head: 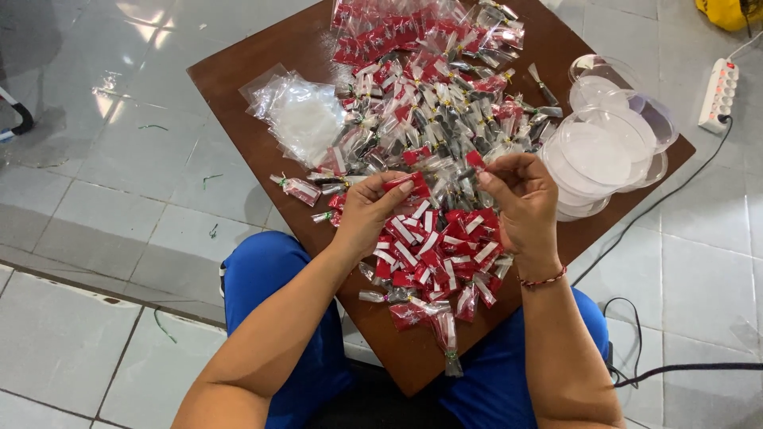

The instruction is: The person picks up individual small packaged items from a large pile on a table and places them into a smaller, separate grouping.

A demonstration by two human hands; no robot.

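Left hand (367,208) and right hand (520,199) each pinch one end of a small red packet (407,181) above the table's (238,79) near corner, where many filled packets (433,250) lie, with empty clear bags (298,115) remaining near the left edge.

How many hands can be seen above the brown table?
2. The left hand pinches a small red packet over the pile of packets. The right hand is beside it, fingers on the same packet.
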